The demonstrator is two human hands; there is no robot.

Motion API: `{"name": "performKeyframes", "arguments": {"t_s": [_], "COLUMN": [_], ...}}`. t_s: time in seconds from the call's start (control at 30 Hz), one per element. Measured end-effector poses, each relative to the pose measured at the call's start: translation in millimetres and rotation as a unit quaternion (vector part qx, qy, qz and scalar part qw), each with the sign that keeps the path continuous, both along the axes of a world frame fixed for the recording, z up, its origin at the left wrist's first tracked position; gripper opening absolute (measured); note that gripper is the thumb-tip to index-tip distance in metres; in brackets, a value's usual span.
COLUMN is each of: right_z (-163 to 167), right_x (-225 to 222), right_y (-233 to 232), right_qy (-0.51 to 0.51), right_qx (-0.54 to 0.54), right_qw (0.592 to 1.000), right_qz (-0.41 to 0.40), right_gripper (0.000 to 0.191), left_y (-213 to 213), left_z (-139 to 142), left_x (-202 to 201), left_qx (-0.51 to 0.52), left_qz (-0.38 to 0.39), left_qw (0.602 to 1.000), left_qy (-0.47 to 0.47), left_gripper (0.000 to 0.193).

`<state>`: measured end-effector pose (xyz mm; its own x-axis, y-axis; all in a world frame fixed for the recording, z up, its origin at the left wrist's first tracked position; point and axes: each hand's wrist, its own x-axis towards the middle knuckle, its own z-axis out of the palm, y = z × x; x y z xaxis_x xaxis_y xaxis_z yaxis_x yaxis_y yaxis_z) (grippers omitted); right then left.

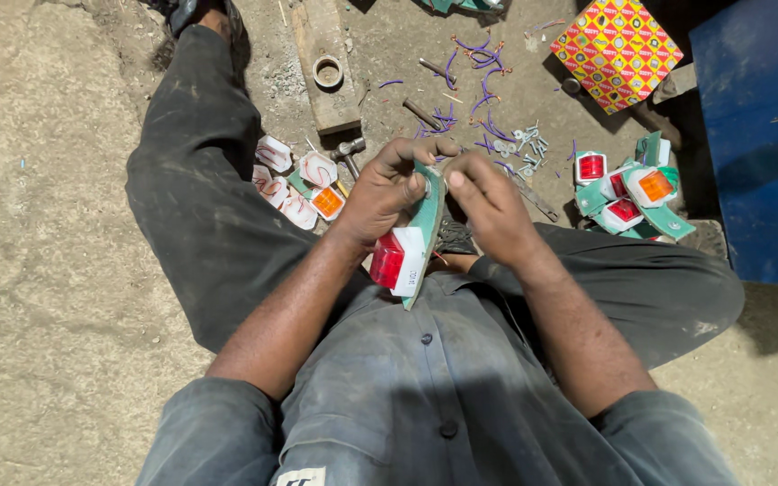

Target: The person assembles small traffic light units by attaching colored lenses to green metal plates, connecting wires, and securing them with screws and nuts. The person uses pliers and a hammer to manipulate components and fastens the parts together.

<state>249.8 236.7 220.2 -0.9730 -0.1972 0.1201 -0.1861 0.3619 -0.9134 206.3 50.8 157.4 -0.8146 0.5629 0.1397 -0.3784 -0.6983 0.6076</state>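
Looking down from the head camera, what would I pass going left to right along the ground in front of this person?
Pile of white and orange lamp pieces → hammer → green panel with a red lamp held in both hands → purple wire scraps → heap of red and orange lamps → blue box.

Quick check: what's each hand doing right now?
Left hand: closed on the green panel with red lamp.
Right hand: fingers on the same panel's edge; grip cannot be told.
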Motion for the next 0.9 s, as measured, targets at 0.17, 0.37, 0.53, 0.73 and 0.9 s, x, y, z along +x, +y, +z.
{"name": "performKeyframes", "arguments": {"t_s": [0.17, 0.37, 0.53, 0.73, 0.9], "right_z": [-9, -15, -28, -39, -8], "right_x": [-8, 1, 7, 3, 17], "right_y": [-2, 2, 3, 6, 10], "right_qy": [-0.187, -0.035, -0.066, -0.195, -0.162], "right_qx": [0.07, -0.117, -0.032, -0.092, -0.108], "right_qw": [0.976, 0.993, 0.997, 0.971, 0.981], "right_qz": [-0.091, 0.004, -0.013, -0.104, -0.024], "right_gripper": [0.046, 0.037, 0.035, 0.046, 0.047], "left_y": [3, -4, 0, 6, -4], "left_z": [-4, -5, -8, -7, 11], "left_x": [4, -1, -1, 2, -7], "left_qx": [-0.018, -0.052, -0.055, -0.044, -0.176], "left_qz": [-0.003, 0.021, -0.019, -0.029, -0.015], "left_qw": [1.0, 0.998, 0.998, 0.998, 0.975], "left_qy": [0.01, 0.025, 0.024, 0.028, 0.131], "left_gripper": [0.03, 0.029, 0.029, 0.031, 0.041]}}
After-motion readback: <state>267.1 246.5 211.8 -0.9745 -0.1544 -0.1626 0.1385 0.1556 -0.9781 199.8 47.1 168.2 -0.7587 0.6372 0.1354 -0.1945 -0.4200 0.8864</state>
